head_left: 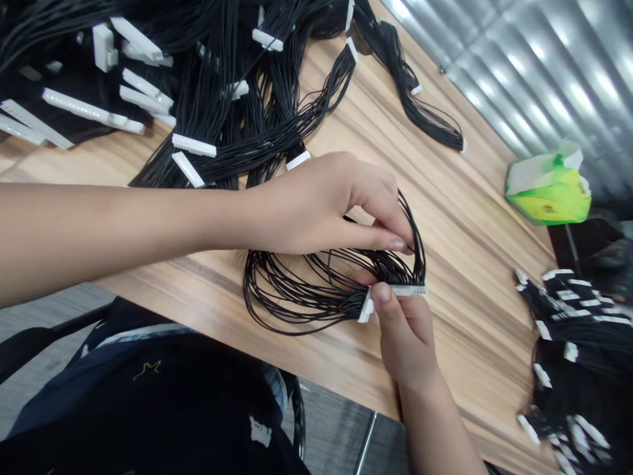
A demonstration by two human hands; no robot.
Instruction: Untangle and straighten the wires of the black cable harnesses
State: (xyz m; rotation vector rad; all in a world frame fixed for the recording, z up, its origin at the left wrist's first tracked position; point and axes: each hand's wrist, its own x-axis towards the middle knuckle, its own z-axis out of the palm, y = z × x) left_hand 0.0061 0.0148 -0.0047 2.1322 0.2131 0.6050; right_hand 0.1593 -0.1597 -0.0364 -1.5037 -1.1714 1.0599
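Observation:
A black wire harness (291,287) with white connectors at its ends is between my hands, its wires looping out to the left over the wooden table. My right hand (408,333) is closed on the harness's white connectors (408,289), thumb pressed on top where two of them meet. From above, my left hand (341,201) reaches across, thumb and forefinger pinched on a few black wires (419,247) that rise from the longer connector and bend over. The fingers below my left thumb are partly hidden by the hand and the wires.
Heaps of black harnesses (212,86) with white connectors cover the table's far left. One loose harness (410,99) lies farther back. A green and yellow tissue pack (548,188) stands at the right, with more bundled harnesses (578,343) below it. The wooden table's (208,297) near edge borders my lap.

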